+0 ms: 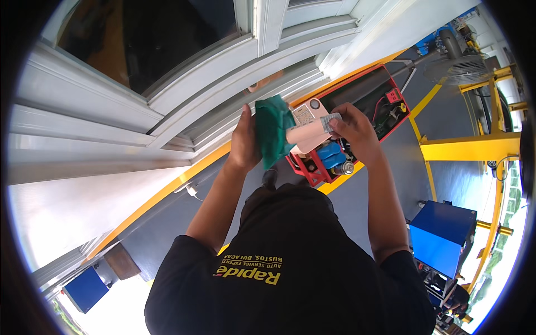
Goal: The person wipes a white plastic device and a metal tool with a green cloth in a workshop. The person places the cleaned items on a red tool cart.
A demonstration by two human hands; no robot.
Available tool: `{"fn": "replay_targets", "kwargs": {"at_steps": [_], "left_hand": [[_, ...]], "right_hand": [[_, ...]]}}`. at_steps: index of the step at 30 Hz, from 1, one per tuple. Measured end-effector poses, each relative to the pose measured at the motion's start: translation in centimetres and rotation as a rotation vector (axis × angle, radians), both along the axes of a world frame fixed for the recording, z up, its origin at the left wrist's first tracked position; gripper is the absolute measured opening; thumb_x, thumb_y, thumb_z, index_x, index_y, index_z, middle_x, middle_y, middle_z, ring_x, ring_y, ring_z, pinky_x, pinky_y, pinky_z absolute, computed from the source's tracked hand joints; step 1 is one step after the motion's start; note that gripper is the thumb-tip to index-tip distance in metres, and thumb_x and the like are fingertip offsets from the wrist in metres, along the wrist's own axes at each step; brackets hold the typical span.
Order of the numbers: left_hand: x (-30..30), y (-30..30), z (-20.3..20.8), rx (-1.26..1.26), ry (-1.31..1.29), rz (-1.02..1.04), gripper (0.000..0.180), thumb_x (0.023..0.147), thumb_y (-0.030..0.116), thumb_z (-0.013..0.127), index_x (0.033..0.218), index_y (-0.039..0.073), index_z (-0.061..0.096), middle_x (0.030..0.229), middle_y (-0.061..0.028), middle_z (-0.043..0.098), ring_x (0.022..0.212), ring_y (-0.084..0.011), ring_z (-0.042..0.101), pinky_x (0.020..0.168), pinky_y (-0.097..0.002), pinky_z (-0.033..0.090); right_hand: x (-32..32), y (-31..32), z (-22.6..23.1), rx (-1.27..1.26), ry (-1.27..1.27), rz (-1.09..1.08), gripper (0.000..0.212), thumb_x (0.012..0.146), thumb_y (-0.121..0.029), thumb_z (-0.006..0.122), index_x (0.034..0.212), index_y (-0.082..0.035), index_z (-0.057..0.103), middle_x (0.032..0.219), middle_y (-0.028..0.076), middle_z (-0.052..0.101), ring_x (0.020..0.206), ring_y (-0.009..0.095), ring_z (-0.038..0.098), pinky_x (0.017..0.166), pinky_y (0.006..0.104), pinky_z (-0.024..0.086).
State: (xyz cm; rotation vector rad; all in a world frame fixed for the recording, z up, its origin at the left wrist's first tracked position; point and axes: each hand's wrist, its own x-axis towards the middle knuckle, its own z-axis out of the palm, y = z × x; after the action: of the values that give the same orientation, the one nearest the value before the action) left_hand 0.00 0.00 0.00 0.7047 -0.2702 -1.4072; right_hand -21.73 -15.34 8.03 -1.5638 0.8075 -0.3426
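Note:
My left hand (244, 138) is closed on a green bag-like piece of thin material (273, 133), held upright in front of me. In my right hand (358, 133), thumb and fingers pinch the grey printed end of a pale tube-shaped item (307, 133). Its other end meets the green bag's right side; whether it goes inside I cannot tell. Just beyond and below my hands stands a red tool cart (403, 114). On it rests a white box-like thing (310, 111) with a round dark spot, partly covered by the pale item. Blue gloves or cloth (330, 153) and a metal can-like part (346, 167) lie at the near end.
A white framed wall with windows (206, 84) runs along the left and front. To the right are a yellow metal frame (469, 148), a blue cabinet (442, 237) and a standing fan (455, 67). Yellow lines mark the grey floor (357, 206).

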Motion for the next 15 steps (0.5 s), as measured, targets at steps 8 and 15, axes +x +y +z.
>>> {"fn": "replay_targets", "kwargs": {"at_steps": [8, 15], "left_hand": [[-6.2, -3.8, 10.5, -0.014, -1.585, -0.495, 0.064, 0.095, 0.044, 0.069, 0.141, 0.003, 0.051, 0.117, -0.023, 0.07, 0.108, -0.0391, 0.068, 0.092, -0.0439, 0.054], [-6.2, -3.9, 8.5, -0.119, -0.979, -0.758, 0.055, 0.09, 0.04, 0.073, 0.128, 0.001, 0.062, 0.103, -0.0128, 0.072, 0.097, -0.024, 0.071, 0.089, -0.0354, 0.054]], "right_hand": [[-1.9, 4.2, 3.5, -0.211, 0.107, -0.233, 0.024, 0.094, -0.02, 0.07, 0.1, 0.0, 0.059, 0.08, 0.007, 0.063, 0.073, 0.009, 0.054, 0.068, 0.0296, 0.046], [-4.6, 5.6, 5.1, -0.116, 0.052, -0.207, 0.026, 0.093, -0.021, 0.073, 0.096, 0.001, 0.059, 0.076, 0.005, 0.062, 0.072, 0.008, 0.053, 0.066, 0.0283, 0.045]]}}
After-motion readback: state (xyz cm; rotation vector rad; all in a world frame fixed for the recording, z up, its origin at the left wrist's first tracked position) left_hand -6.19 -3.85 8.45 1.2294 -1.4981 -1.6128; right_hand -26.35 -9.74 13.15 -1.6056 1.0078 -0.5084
